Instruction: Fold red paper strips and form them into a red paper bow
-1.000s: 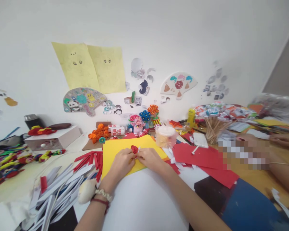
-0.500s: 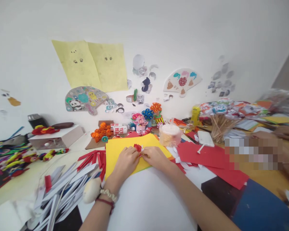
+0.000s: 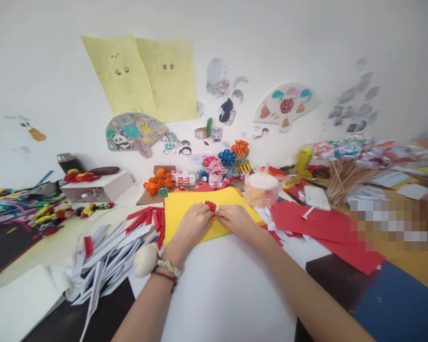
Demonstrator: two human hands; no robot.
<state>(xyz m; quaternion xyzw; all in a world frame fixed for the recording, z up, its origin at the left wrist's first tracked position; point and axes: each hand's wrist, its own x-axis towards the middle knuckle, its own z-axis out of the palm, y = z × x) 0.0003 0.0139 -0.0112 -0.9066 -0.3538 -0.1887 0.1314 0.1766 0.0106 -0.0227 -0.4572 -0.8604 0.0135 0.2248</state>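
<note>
Both hands meet over a stack of yellow paper [image 3: 180, 204]. Between their fingertips is a small folded red paper piece [image 3: 210, 206] with a bit of white at its right side. My left hand [image 3: 196, 222] pinches it from the left, its fingers curled together. From the right, my right hand [image 3: 235, 219] closes thumb and fingers on the same piece. Parts of the piece are hidden by the fingers. A large white sheet [image 3: 224, 285] lies below the hands, between the forearms.
White paper strips [image 3: 117, 247] and red strips [image 3: 142, 219] lie at the left. Behind the yellow paper stands a lidded plastic cup [image 3: 262, 187]. Red sheets [image 3: 306, 221] and a white phone-like object [image 3: 316, 197] are at the right, near candy-like bundles on sticks [image 3: 345, 178].
The view has shifted, so the scene sits further right, with the wall items higher. Both hands still hold the red piece together.
</note>
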